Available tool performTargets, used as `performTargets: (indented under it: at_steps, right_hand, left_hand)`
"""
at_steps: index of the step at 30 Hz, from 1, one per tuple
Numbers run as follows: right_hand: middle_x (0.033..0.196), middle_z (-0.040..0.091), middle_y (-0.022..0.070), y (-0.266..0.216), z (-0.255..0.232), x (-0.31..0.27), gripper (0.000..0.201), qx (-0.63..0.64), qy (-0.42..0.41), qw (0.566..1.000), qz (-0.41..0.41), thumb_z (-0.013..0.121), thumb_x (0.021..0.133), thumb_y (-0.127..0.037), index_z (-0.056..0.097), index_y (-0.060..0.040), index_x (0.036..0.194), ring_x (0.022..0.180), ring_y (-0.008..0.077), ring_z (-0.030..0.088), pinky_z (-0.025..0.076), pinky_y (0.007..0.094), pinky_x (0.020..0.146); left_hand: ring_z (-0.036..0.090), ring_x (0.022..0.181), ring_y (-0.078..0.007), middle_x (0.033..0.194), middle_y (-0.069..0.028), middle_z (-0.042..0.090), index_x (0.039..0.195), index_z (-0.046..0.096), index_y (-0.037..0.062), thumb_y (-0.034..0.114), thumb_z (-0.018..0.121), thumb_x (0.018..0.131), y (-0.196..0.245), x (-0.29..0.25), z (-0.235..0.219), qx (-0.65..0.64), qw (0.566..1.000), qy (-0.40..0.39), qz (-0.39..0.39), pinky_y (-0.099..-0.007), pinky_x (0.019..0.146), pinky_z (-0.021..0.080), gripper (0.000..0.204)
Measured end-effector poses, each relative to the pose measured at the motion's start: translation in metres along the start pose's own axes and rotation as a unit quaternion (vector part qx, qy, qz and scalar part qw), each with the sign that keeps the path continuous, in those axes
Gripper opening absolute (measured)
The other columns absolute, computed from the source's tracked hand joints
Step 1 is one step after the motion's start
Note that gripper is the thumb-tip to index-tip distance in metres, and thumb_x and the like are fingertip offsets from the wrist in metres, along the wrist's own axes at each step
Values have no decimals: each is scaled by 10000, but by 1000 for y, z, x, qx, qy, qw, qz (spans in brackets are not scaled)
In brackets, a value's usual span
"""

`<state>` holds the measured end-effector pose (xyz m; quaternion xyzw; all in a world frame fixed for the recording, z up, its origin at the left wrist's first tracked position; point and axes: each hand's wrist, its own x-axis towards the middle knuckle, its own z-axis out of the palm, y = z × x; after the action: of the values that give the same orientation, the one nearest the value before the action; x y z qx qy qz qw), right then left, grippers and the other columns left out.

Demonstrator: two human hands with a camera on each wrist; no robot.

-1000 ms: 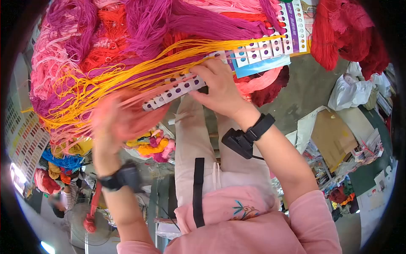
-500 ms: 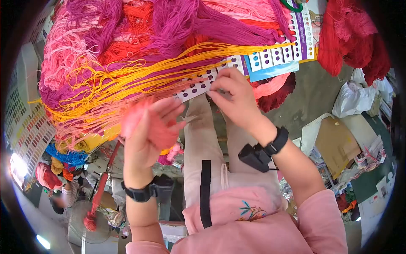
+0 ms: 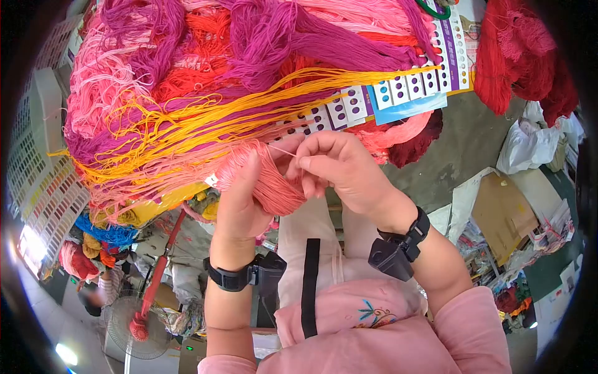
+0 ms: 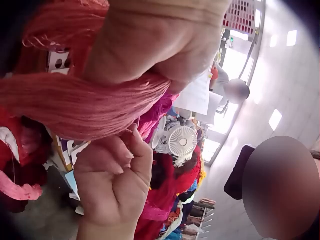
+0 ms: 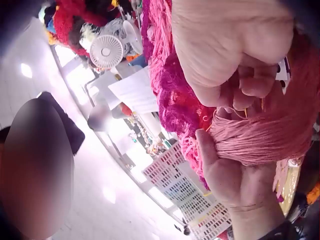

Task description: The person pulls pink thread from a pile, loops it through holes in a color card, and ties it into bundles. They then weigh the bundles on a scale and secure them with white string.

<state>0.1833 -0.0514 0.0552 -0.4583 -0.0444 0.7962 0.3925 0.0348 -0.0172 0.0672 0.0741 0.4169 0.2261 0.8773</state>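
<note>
As left hand (image 3: 240,209) grips coral skein (image 3: 277,187), right fingers (image 3: 323,142) alongside

From the head we look down past the left hand (image 3: 240,212) and right hand (image 3: 346,168) to the pink shirt (image 3: 367,343); from each wrist we look in close and sideways, both sharing the coral skein (image 4: 95,110) and white fan (image 5: 106,51).

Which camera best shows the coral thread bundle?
The head view: it frames the coral thread bundle between left hand and right hand. The left wrist view shows it closer, cut at the edge; the right wrist view, partly hidden.
</note>
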Motion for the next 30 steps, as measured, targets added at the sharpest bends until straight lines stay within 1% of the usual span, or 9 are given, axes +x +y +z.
performTargets:
  at_steps: [7,11,14,16,23,25,27,29,30]
  right_hand:
    - [616,528,-8,16,-1,2,50,-138,1,987,-81,550,701,-30,565,15,718,561,38,476,386,181,509]
    - [630,534,-9,8,-5,-3,40,-78,11,996,-45,549,693,-14,571,14,710,569,48,483,388,190,522]
    - [683,522,0,12,-9,-5,35,-63,30,993,-94,547,688,-1,568,9,715,621,49,478,386,187,546]
    - [802,488,22,13,-11,-6,33,-41,41,985,-161,541,689,6,562,7,715,680,50,464,379,177,575]
    - [941,438,66,16,-11,-7,43,-8,31,974,-223,517,695,22,547,-5,710,658,66,454,376,177,544]
    - [899,458,77,2,-14,-15,35,280,-41,954,-96,491,713,-10,520,-22,728,585,80,437,378,202,471]
    - [808,475,66,-11,-28,-29,26,371,-123,913,-116,466,732,-41,478,-36,755,534,91,419,368,217,406]
    - [727,479,54,-32,-62,-52,23,326,-129,917,-189,451,741,-39,451,-49,762,557,92,432,409,239,458]
    - [702,473,52,-51,-88,-73,52,392,-20,909,-136,455,733,-13,446,-52,767,585,104,445,443,267,553]
  left_hand:
    - [431,1050,-236,1166,-169,405,1151,358,-78,398,283,860,-2,5,5,-8,1000,24,-1,-340,880,358,563]
    - [439,1040,-239,1154,-172,415,1150,360,-75,399,275,862,0,6,4,-4,1000,18,2,-350,869,371,561]
    - [463,1012,-233,1150,-173,417,1120,398,-72,321,350,859,-2,4,3,-65,998,-4,-23,-351,848,390,474]
    - [483,985,-222,1088,-167,471,1059,455,-66,209,430,836,-3,3,5,102,994,-1,27,-343,837,399,355]
    - [537,827,-167,840,-103,560,883,514,-22,132,480,806,-4,4,7,32,996,78,1,-288,719,438,175]
    - [521,654,-83,732,-7,506,906,482,34,139,419,834,-8,5,-10,-144,984,-94,52,-237,644,441,141]
    - [430,473,-51,667,19,432,854,443,58,106,375,845,-4,-11,-47,-311,932,-157,98,-186,499,404,84]
    - [351,383,-57,615,11,411,851,439,41,99,322,854,21,-48,-90,-342,915,80,197,-163,420,348,131]
    - [343,386,-47,584,11,415,881,443,15,111,312,857,32,-63,-117,-368,903,71,212,-169,439,371,165]
